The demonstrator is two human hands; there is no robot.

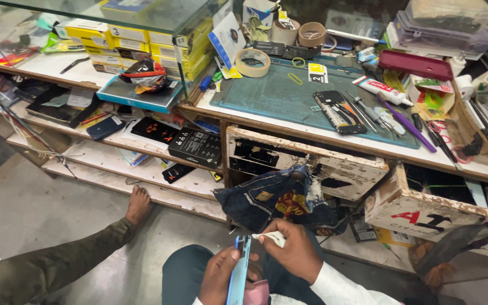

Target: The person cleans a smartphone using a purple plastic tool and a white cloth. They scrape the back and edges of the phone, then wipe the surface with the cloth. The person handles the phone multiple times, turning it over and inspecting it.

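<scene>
The left hand [219,277] grips a slim blue phone [239,274] edge-up. The right hand [292,252] pinches a small white cloth [273,238] against it (low, below the cluttered tabletop [255,113]).

The phone [239,273] is slim with a light blue edge, and it stands almost on its edge, upright and slightly tilted. Its thin side faces the camera, so neither its front nor its back can be made out. The left hand [219,278] grips it from the left side, thumb against the near edge, and its lower end is hidden behind that hand. The small white cloth [274,238] is a folded, pale scrap pinched between the fingertips of the right hand [295,252]. It sticks out to the left of those fingers and touches the phone's upper end.
</scene>
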